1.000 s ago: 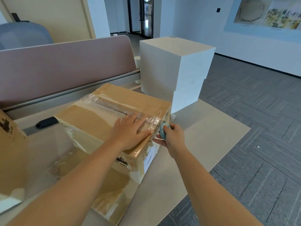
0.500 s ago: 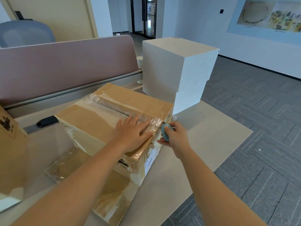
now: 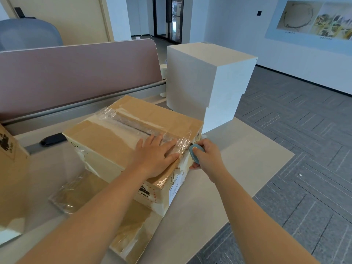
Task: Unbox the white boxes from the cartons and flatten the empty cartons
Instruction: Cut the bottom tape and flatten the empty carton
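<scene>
Brown corrugated carton [image 3: 133, 134], sealed with crinkled clear tape along its top seam, sits mid-frame on the pale grey table [image 3: 247, 159]. We see it resting partly on a flattened brown cardboard sheet [image 3: 129, 225] that runs toward the lower centre of the frame.

Left hand [image 3: 154, 157]: flat on the carton top, fingers straight, palm pressing near the right end of the taped seam. Grip wide, holding nothing.

Right hand [image 3: 207, 157]: just right of the left one, at the carton's right top edge. Grip narrow, curled round a small teal oval cutter [image 3: 194, 152]. The cutter's tip is at the tape on the carton edge; we cannot tell whether a blade is out.

Two plain white square boxes [image 3: 205, 82], one stacked on the other, stand on the table behind the carton, upper centre-right of the frame, top one slightly offset. They look just apart from the carton.

Another brown carton's edge [image 3: 9, 159] with black print shows at the left frame border. A mauve desk divider panel [image 3: 76, 73] runs across the upper left, with a black oblong item [image 3: 53, 139] on the table below it. Grey patterned carpet floor [image 3: 304, 140] fills the right side.
</scene>
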